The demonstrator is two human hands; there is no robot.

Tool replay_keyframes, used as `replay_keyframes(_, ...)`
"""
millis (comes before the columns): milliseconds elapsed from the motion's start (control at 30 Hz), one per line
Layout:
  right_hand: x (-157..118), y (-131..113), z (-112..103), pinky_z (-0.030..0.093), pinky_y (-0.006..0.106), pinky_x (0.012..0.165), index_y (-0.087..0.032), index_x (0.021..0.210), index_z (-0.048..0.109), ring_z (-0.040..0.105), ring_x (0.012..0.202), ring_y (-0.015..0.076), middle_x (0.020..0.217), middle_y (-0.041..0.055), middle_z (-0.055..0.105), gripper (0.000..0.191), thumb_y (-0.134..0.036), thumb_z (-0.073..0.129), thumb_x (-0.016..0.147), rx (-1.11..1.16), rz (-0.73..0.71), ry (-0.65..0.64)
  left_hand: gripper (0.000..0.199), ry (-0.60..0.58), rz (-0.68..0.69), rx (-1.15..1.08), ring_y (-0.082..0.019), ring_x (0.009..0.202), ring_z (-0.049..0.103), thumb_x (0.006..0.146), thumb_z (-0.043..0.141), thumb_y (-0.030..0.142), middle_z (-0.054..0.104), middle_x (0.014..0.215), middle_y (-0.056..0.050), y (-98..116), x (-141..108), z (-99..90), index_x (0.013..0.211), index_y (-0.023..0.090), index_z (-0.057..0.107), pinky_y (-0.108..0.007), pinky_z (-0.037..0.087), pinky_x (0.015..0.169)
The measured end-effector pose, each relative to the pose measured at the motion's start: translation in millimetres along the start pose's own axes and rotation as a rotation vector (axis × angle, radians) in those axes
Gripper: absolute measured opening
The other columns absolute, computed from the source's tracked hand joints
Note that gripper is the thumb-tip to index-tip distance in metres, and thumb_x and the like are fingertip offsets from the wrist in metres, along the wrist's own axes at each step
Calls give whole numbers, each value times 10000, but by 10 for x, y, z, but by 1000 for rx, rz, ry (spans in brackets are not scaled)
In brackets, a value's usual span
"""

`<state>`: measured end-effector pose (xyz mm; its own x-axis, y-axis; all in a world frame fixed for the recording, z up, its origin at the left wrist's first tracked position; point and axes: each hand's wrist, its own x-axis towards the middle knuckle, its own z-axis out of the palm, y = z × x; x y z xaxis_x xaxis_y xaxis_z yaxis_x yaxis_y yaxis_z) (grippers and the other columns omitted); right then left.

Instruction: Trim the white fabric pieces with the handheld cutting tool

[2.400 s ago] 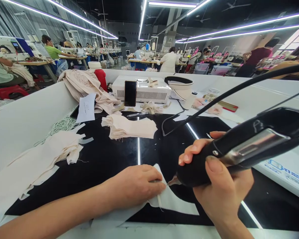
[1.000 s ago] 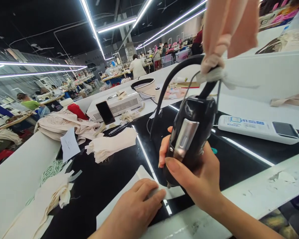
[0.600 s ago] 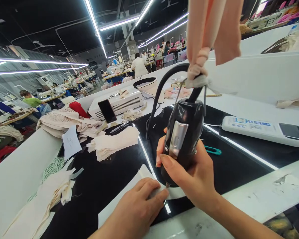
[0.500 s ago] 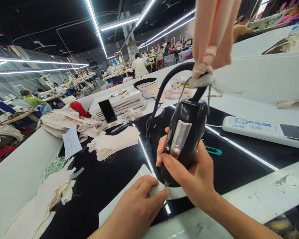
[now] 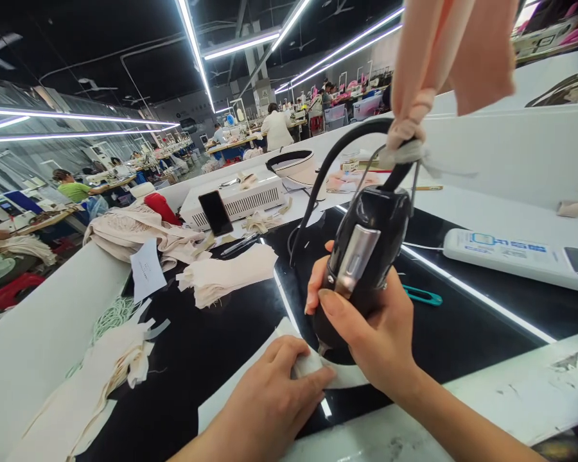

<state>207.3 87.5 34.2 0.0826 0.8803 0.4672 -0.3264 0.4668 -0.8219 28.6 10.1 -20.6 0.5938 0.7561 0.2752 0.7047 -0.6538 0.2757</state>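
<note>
My right hand (image 5: 366, 321) is wrapped round a black handheld electric tool (image 5: 366, 250) with a silver switch plate, held upright with a slight tilt. Its lower end meets a pale strip of material (image 5: 349, 376) on the black table surface (image 5: 183, 366). A peach cloth (image 5: 433, 58) is knotted round the tool's black cable above. Just left of the tool, my left hand (image 5: 282, 391) presses and pinches the pale material against the table, its fingers curled together. White paper (image 5: 231, 378) lies under and beside this hand.
Cut cream fabric pieces (image 5: 236, 273) and a fabric stack (image 5: 84, 391) lie left. Behind stand a phone (image 5: 215, 213) and a white vented box (image 5: 243, 202). A teal cutter (image 5: 422, 296) and a white device (image 5: 510, 253) lie right. People sit at distant sewing tables.
The whole view has shifted, so most things appear slightly further right. The peach cloth above has swung right. Both hands keep their holds, the tool tilting a little more.
</note>
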Motion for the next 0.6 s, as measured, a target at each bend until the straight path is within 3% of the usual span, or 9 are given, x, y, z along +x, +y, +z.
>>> replay_keyframes(367,27,-11,32,547,323,578,-282,957,580,632,606,162,810,-39,690,257,-361,809,871,-71,4,-22,397,9,0,-12,-303,1233,744,1124,680,153,683,1371,-161,-16,-17,24,1496,279,738,-446,725,1056)
replay_keyframes(600,88,-101,-110,529,303,570,-283,930,593,620,628,159,811,-45,676,295,-378,870,893,-102,-32,-74,305,37,11,-82,-274,1200,763,1135,700,183,716,1355,-142,-45,-9,-61,1422,253,775,-391,712,1039)
